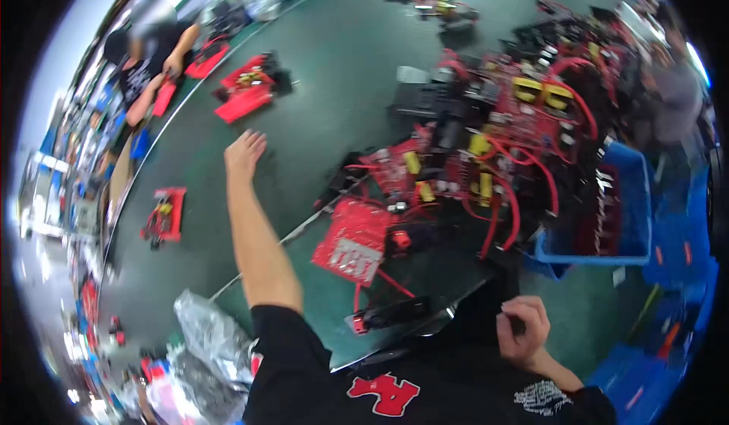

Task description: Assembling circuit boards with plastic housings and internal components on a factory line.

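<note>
My left hand (245,151) reaches far out over the dark green table, its fingers stretched and nothing seen in them. Just beyond its fingertips lies a red circuit-board assembly (249,89) with black and yellow parts, apart from the hand and slightly blurred. Close to my body, my right hand (524,330) is held with curled fingers; no object shows in it. Between my arms, near the table's front edge, lies a red board with a pale label (351,241). Red wires run from it toward a black part (391,315).
A large heap of red boards, black casings and red cables (524,113) covers the right side. Beside it stands a blue bin (645,205). Another assembly (165,216) lies left. Clear plastic bags (209,326) are at lower left. A person (148,60) handles red pieces across the table.
</note>
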Available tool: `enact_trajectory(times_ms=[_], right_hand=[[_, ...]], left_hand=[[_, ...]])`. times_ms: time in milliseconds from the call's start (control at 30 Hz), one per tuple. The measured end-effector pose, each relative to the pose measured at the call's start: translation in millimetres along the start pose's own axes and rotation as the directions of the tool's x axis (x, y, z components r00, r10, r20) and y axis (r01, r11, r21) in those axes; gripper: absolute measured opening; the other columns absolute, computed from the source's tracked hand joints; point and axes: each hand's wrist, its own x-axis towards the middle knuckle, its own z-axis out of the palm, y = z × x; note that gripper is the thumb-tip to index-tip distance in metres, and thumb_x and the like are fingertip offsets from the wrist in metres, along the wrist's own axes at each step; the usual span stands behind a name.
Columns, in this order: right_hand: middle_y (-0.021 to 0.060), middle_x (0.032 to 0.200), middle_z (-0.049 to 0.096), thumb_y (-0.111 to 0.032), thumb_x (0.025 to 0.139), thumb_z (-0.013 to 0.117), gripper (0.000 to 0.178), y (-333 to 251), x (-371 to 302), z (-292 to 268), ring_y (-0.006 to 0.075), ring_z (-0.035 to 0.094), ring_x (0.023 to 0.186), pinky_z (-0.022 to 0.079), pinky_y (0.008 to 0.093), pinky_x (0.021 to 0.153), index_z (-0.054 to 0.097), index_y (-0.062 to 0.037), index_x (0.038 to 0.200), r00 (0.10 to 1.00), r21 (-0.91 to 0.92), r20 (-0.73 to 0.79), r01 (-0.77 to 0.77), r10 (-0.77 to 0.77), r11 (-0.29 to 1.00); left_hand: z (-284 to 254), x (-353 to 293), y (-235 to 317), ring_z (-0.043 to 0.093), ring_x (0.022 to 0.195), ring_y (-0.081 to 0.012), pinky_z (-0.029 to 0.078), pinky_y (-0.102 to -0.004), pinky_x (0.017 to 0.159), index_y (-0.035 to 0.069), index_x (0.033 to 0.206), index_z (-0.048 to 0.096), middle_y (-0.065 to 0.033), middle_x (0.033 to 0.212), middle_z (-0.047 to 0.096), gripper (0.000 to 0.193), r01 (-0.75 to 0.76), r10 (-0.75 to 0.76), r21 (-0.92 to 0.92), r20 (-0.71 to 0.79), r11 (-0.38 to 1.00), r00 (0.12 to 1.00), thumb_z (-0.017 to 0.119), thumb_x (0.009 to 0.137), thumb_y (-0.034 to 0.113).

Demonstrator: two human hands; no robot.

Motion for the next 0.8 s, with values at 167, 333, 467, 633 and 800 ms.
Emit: enact_trajectory(times_ms=[167,333,467,633,800], right_hand=[[0.0143,0.084,0.063,0.007,0.073,0.064,0.018,63,-25,-21,0.0306,0.060,0.074,0.049,0.0376,0.066,0.059,-0.0016,0.088,0.986,-0.131,-0.132,-0.114,0.097,0.985],[0.0135,0.097,0.060,-0.004,0.077,0.065,0.019,202,-50,-97,0.0302,0.060,0.089,0.049,0.0390,0.079,0.062,-0.0038,0.096,0.881,-0.304,-0.338,-0.435,0.331,0.848],[0.0196,0.098,0.066,-0.024,0.081,0.066,0.030,329,-24,-154,0.0307,0.065,0.091,0.051,0.0383,0.081,0.065,0.0004,0.099,0.621,-0.249,-0.437,-0.779,0.650,0.576],[0.0146,0.115,0.064,-0.052,0.084,0.067,0.062,457,33,-118,0.0240,0.066,0.084,0.056,0.0387,0.068,0.058,-0.0028,0.121,0.165,0.752,-0.027,-0.647,0.986,0.129],[0.0143,0.114,0.065,-0.042,0.083,0.070,0.046,507,89,-60,0.0248,0.066,0.091,0.056,0.0430,0.073,0.062,-0.0075,0.113,0.090,0.642,0.075,-0.766,0.993,0.021]], left_hand=[[49,-80,4,0.064,0.100,-0.0225,0.054,-0.0298,0.079,0.000,0.126,0.053,-0.0134,0.111,0.065,0.040,-0.083,-0.054,0.531,0.237,0.843,0.970,0.055,0.095,0.025],[54,-248,28,0.054,0.066,-0.0111,0.044,-0.0234,0.055,0.000,0.096,0.063,-0.0039,0.078,0.060,0.028,-0.289,0.162,0.914,0.251,0.286,0.954,0.057,0.095,0.027],[67,-354,20,0.064,0.076,-0.0293,0.052,-0.0391,0.072,0.010,0.110,0.070,-0.0152,0.090,0.070,0.029,0.045,0.287,0.998,-0.053,0.033,0.956,0.061,0.093,0.031],[-19,-432,-2,0.062,0.085,-0.0282,0.051,-0.0375,0.079,0.006,0.111,0.069,-0.0136,0.101,0.068,0.025,0.327,0.353,0.925,-0.245,-0.194,0.903,0.057,0.092,0.018],[53,-488,15,0.060,0.097,-0.0289,0.048,-0.0373,0.088,0.010,0.120,0.065,-0.0152,0.110,0.065,0.030,0.376,0.251,0.922,-0.388,0.096,0.887,0.055,0.092,0.015]])
